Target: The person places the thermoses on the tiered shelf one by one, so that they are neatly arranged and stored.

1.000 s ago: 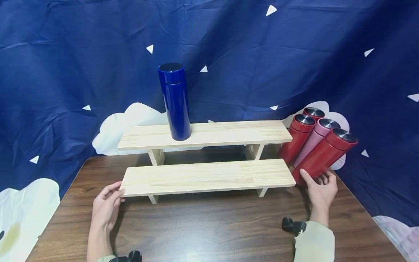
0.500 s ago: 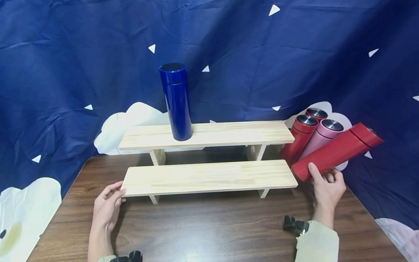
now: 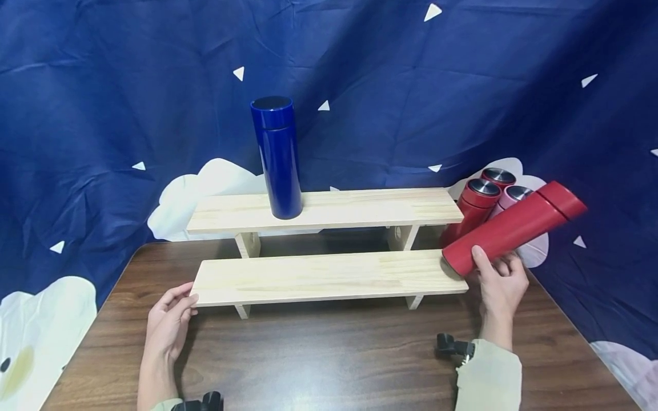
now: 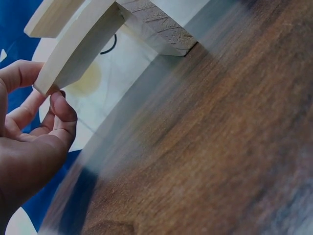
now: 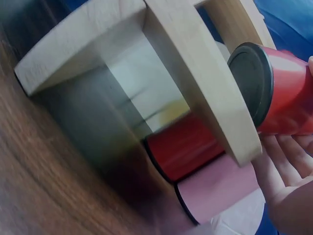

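My right hand [image 3: 502, 285] grips a red thermos bottle [image 3: 509, 231] near its base. The thermos leans far to the right, with its base over the right end of the lower board of a two-step wooden shelf [image 3: 329, 278]. In the right wrist view its dark round base [image 5: 252, 83] hangs beside the board's edge. My left hand [image 3: 167, 319] pinches the left front corner of that lower board, thumb and fingers on either side of the wood [image 4: 63, 68]. A blue thermos bottle [image 3: 277, 162] stands upright on the upper board, left of its middle.
Right of the shelf stand two more red thermos bottles [image 3: 475, 202] and a pink one [image 3: 516, 194], partly hidden by the held one. The brown wooden table [image 3: 329, 359] lies under everything. A dark blue cloth [image 3: 360, 85] with white shapes hangs behind.
My right hand has lifted the red thermos from beside the others, tipped it to the right and brought it left over the lower board's end. My left hand has stayed in place.
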Available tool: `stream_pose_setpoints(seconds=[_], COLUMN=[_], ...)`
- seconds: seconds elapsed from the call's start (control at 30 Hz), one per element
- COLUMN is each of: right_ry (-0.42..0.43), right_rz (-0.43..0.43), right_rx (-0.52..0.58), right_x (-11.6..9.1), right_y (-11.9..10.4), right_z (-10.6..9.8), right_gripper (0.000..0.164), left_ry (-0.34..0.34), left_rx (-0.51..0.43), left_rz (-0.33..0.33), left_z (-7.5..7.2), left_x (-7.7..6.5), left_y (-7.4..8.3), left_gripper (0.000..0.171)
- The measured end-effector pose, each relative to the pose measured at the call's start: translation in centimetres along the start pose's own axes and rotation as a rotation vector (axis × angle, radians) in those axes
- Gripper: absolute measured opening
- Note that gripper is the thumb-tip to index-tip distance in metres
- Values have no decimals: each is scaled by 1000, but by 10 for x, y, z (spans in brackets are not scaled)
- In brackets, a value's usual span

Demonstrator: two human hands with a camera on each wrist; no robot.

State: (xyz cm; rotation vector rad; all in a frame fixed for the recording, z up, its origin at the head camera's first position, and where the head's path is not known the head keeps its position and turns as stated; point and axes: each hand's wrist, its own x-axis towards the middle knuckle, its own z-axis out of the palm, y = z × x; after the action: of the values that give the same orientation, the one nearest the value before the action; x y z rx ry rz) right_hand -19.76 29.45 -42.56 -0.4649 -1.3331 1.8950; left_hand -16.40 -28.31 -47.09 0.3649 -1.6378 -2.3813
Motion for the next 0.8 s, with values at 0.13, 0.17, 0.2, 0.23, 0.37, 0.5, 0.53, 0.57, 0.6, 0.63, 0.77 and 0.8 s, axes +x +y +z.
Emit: stream_pose_setpoints(seconds=[0.13,0.17,0.2,0.23,0.37,0.5,0.53,0.57,0.6,0.63,0.77,0.8], right_ry=[-27,-31,-35,-40,-54,-54,-55,-58,-60,-66,-99,-106], right_rz=[29,37,42,48,57,66,62,57,48,40,22,19], right_rx=[32,44,59,79,118,118,111,114,113,115,133,133], right_x=[-4,-4,-5,-5,-7,-9,-10,-10,-10,-11,-15,-16], right_y=[-2,-2,-2,-2,-2,-3,-3,-3,-3,-3,-3,-3], right_z=[7,9,10,12,14,15,15,16,16,18,25,27], right_gripper=[32,31,30,29,28,31,32,33,33,33,34,33], left_ry=[1,2,3,0,-4,-4,-4,-6,-7,-7,0,2], left_rx=[-1,0,-5,-7,-19,-19,-18,-14,-15,-13,-8,-9], left_rz=[1,0,-1,-2,-4,-8,-7,-5,-3,0,1,-2], left_z=[1,1,1,1,2,2,2,2,2,2,1,1], left_x=[0,0,0,0,-1,-2,-2,-1,-1,-1,0,-1], left_y=[1,1,1,1,1,0,0,0,0,0,0,0], left_gripper=[22,22,22,22,22,23,23,23,23,22,21,21])
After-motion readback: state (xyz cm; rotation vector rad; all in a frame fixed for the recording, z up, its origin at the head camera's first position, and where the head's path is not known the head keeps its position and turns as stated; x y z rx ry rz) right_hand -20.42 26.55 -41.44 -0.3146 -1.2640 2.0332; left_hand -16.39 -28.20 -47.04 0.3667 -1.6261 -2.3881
